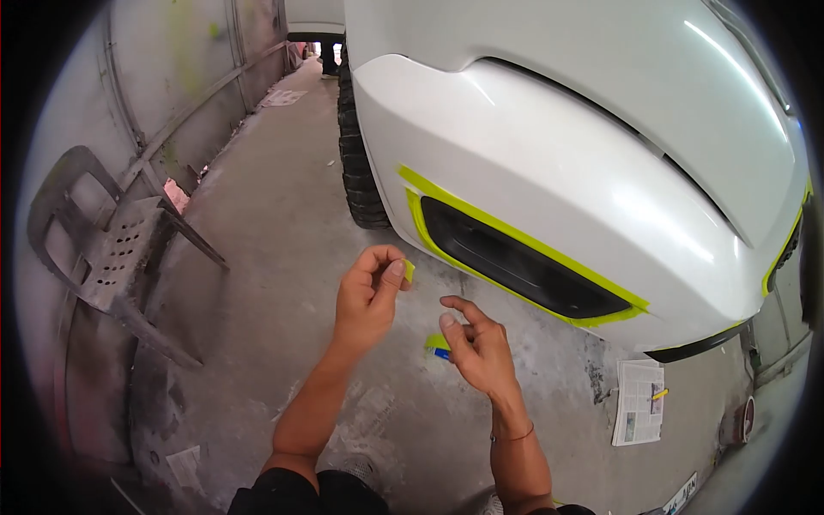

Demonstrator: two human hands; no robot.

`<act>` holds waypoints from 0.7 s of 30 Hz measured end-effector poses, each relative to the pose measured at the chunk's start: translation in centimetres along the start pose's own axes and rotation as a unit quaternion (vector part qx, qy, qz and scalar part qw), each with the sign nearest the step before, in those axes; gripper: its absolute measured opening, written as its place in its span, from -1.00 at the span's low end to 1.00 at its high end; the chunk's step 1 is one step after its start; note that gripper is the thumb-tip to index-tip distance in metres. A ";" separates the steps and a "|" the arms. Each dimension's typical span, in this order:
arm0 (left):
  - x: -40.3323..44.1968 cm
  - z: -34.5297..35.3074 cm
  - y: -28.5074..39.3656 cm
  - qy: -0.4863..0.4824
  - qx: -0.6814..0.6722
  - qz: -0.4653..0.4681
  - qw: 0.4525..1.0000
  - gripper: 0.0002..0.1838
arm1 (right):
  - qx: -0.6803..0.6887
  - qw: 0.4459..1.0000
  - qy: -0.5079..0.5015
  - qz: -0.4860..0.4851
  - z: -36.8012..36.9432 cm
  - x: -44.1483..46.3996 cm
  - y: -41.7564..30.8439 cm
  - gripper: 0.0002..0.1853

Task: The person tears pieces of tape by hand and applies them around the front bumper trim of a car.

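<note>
Left hand (367, 299), pinched on tape scrap (408, 272); right hand (482, 354), forefinger and thumb apart, full grip unclear; apparent step: tape handling, next needing careful alignment

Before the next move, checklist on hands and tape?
1. Left hand grip on the tape piece: ok, pinched at the fingertips.
2. Right hand thumb and index clear: ok, nothing visible between them.
3. Green-and-blue item held by the right hand: cannot tell, partly hidden behind it.
4. Border tape present around the black inset: ok, above, below and on both ends.
5. Border tape pressed flat: cannot tell at this range.
6. Newspaper clear of both hands: ok, on the floor off to the right.
</note>
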State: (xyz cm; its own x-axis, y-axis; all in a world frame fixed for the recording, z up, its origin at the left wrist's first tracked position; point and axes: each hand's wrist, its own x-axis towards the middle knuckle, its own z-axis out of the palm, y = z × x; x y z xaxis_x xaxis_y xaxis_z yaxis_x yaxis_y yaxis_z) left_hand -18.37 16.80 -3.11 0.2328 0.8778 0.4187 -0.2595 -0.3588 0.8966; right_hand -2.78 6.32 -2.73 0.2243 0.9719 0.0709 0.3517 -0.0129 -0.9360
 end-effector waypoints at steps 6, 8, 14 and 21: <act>1.5 1.2 -0.2 0.000 0.101 0.026 0.994 -0.80 | -0.021 0.998 0.020 -0.054 0.3 0.3 -0.7 -0.64; 1.3 1.7 0.3 -0.011 0.144 0.033 0.989 -0.73 | -0.018 0.997 0.031 -0.063 0.2 -0.2 0.0 -0.67; 1.6 1.4 -0.1 0.049 0.183 0.080 0.979 -0.49 | -0.026 0.998 0.050 -0.032 -0.4 -1.5 0.4 -0.69; 2.8 1.9 0.8 0.016 0.183 0.041 0.982 -0.55 | -0.025 0.998 0.060 0.013 -1.4 -2.1 0.2 -0.68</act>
State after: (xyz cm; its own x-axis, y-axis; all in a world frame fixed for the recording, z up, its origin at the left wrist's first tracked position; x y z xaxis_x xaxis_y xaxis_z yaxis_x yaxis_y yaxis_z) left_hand -16.11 18.40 -0.96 0.1947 0.8485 0.4920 0.0790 -0.5135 0.8544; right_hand -1.92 3.92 -2.58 0.3401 0.9361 0.0898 0.3891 -0.0532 -0.9196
